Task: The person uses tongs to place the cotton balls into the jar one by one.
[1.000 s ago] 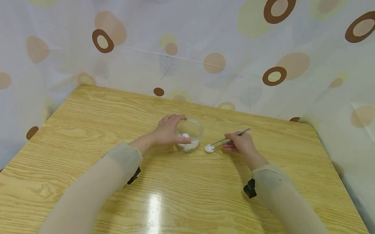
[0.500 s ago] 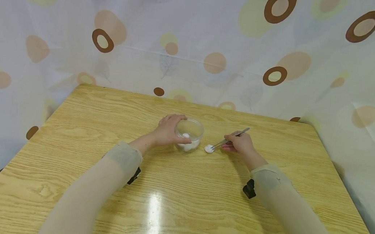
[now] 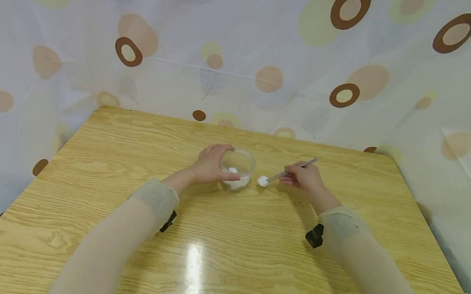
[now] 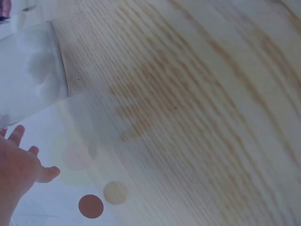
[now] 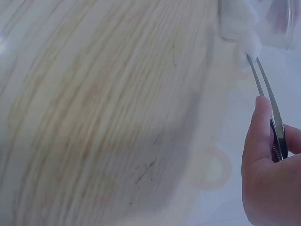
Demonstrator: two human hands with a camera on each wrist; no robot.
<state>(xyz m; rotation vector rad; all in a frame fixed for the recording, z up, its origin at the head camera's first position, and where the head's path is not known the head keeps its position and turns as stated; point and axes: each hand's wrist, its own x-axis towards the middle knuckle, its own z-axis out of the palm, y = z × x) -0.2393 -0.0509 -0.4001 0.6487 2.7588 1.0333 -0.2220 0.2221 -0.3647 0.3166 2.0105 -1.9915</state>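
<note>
My left hand holds a clear plastic tub on the table, thumb across the near side and fingers at the far side. Several white cotton balls lie in its bottom; the left wrist view shows the cotton balls through the tub's wall. To the right of the tub, my right hand pinches metal tweezers. At their tips is one cotton ball, just beside the tub and apparently off the table. In the right wrist view the tweezers meet that cotton ball.
The wood-grain table reaches back to a patterned curtain that hangs behind it and at both sides. Dark wrist cameras are strapped under both sleeves.
The tweezers' tips, spread over the cotton ball a second ago, have closed on it. The ball has since risen slightly with the right hand. The left hand and tub have stayed put.
</note>
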